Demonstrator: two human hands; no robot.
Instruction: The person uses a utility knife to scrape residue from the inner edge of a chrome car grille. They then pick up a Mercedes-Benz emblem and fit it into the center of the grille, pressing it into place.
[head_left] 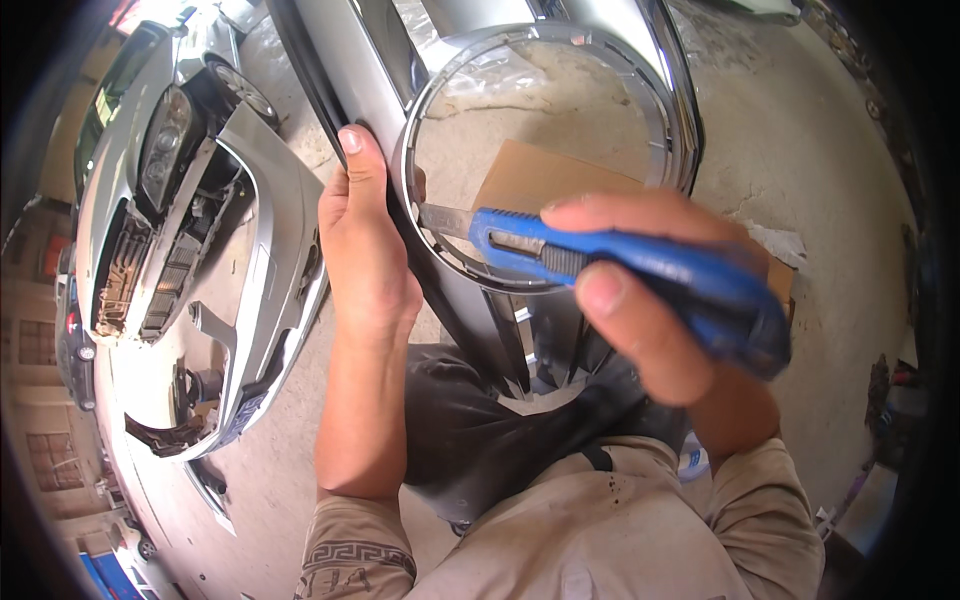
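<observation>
My right hand (662, 358) is closed around a blue utility knife (640, 258), thumb beside its slider. The metal blade (446, 220) is out and points left. Its tip meets or lies just over the lower left rim of a thin grey ring (657, 112); I cannot tell if it cuts in. The ring surrounds a round opening at a silver and black car body part (375, 80) before me. My left hand (365, 225) grips that part by the ring's left edge, thumb raised and fingers mostly hidden behind it.
Brown cardboard (555, 172) lies on the floor, seen through the ring. Clear plastic sheeting (510, 72) is farther back. At left stands a silver car (165, 130) with its front opened up, and a loose silver bumper (262, 290) close by. My knees are below the part.
</observation>
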